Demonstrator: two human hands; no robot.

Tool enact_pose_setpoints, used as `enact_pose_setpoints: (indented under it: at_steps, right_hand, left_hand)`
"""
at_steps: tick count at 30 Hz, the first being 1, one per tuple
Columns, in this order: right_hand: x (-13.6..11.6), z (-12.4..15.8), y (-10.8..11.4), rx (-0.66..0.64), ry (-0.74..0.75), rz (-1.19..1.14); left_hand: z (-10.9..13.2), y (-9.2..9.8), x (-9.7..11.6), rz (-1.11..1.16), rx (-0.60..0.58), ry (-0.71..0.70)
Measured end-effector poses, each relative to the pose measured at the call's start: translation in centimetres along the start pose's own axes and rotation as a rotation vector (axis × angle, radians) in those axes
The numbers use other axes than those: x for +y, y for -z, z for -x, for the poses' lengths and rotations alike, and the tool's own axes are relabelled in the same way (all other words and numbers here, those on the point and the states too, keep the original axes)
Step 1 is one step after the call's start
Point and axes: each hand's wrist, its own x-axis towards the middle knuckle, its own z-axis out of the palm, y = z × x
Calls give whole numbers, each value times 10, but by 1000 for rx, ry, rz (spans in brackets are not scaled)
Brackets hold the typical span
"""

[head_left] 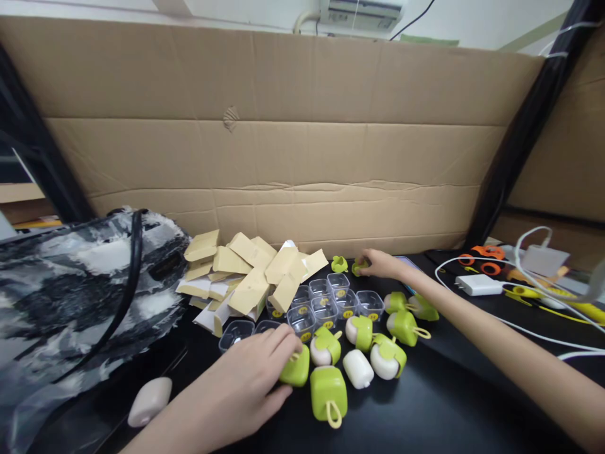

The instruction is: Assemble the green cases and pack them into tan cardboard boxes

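My left hand [262,372] is closed on a green rounded case [297,368] at the front of the black table; its fingertips are at the pale loop on it. Farther back, the fingers of my right hand [379,263] pinch a small green cap-like piece [359,267]. A similar green piece [339,264] lies just left of it. Between my hands stand several clear plastic cups [324,310] with yellow stickers. Near them lie several white pieces wearing green covers, one green case with a loop [329,392], and one bare white piece [358,369].
Opened small cardboard boxes [250,271] are piled at the back left. A black, grey and white bag [137,271] and a loose white piece [150,401] are at left. White cables, a charger [479,285] and orange scissors [489,253] lie at right. A cardboard wall [293,151] rises behind.
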Motion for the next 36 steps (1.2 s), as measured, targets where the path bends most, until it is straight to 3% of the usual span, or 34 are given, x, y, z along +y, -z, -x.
enact_pose_setpoints:
  at_steps: [3, 7, 15, 20, 24, 26, 32, 36]
  right_hand:
    - [-2, 3, -4, 34, 12, -14]
    - [-14, 18, -2, 211, 77, -58]
    - [-60, 69, 8, 438, 349, -266]
    - [-83, 94, 12, 499, 426, -379]
    - [-90, 104, 15, 566, 455, -444]
    - [-92, 108, 18, 586, 455, -466]
    - [-104, 127, 21, 455, 484, -510]
    - [-110, 140, 9, 322, 617, -517]
  left_hand:
    - [1, 3, 3, 79, 73, -38]
    - [-8, 3, 15, 115, 173, -81]
    - [-48, -25, 48, 52, 198, -158]
    - [-57, -36, 52, 113, 271, -111]
    - [-53, -27, 49, 181, 369, -128]
    - [-47, -20, 45, 370, 432, -117]
    - [-30, -17, 29, 1394, 463, 133]
    - [-31, -23, 22, 1569, 528, 60]
